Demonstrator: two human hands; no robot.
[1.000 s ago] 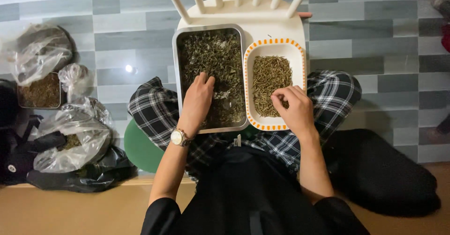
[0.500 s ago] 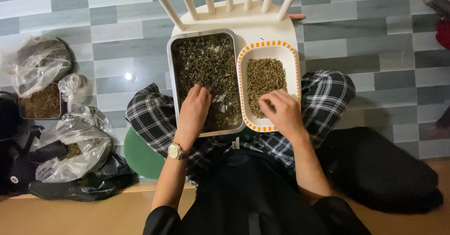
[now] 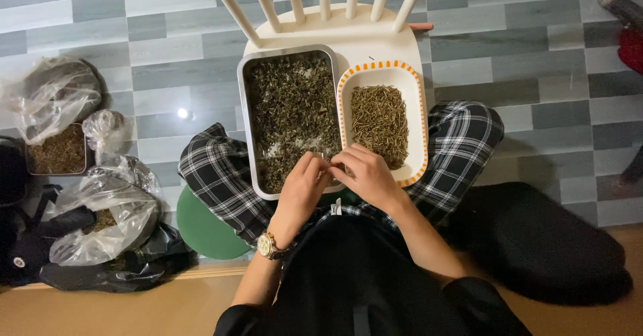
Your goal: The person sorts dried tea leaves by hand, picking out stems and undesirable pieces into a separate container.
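Head view, looking down. The left hand (image 3: pixel 303 185) and right hand (image 3: pixel 365 175) meet fingertip to fingertip over the near right corner of a rectangular metal tray (image 3: pixel 249 142), at the edge it shares with a white dish with an orange-dashed rim (image 3: pixel 418 118). Both hands have fingers curled inward in a pinching posture; whether anything is pinched between them cannot be told. The tray is filled with dark dried leaves (image 3: pixel 291 101); the dish, touching it on the right, carries a pile of thin pale-brown dried stems (image 3: pixel 380 115). Both vessels rest side by side on the seat of a white spindle-back chair (image 3: pixel 375 38). The left wrist bears a watch (image 3: pixel 267 245). Checked trousers (image 3: pixel 462 142) flank the vessels. On the tiled floor (image 3: pixel 167 48) to the left lie clear plastic bags (image 3: pixel 107 209) of dried plant matter.
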